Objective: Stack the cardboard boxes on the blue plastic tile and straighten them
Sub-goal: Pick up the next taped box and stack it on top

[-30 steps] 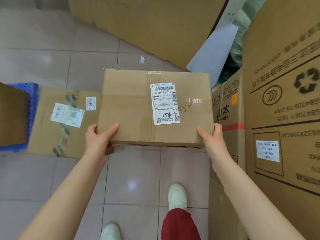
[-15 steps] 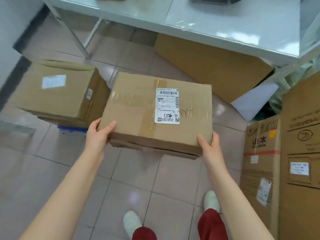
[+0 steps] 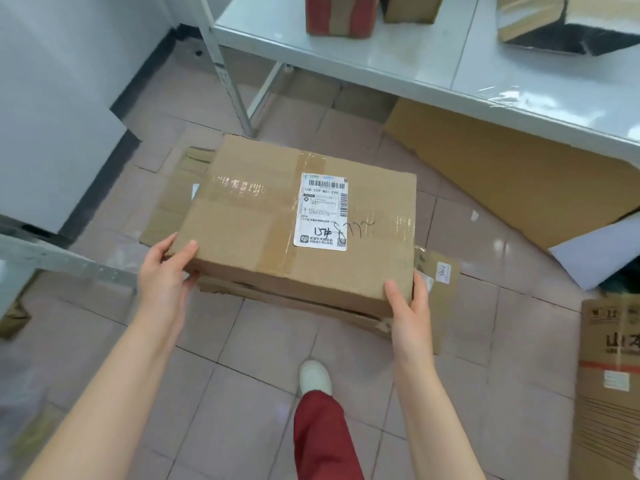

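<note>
I hold a taped cardboard box (image 3: 256,230) with a white shipping label and black scribble on top. My left hand (image 3: 166,271) grips its near left corner and my right hand (image 3: 410,306) grips its near right corner. The box hovers over other cardboard boxes (image 3: 173,199) on the floor, which show at its left edge and as a strip with a small tag at its right (image 3: 441,275). The blue plastic tile is hidden from view.
A white metal table (image 3: 398,64) with parcels (image 3: 339,15) on it stands ahead. Flat cardboard (image 3: 512,174) leans under it. Printed cartons (image 3: 609,375) stand at the right. A white wall (image 3: 52,98) is at the left. My foot (image 3: 313,377) is on the tiled floor.
My view swung left and up, from the cartons at the right to the table and wall. The held box went from beside the floor boxes to over them. Both hands kept their grip.
</note>
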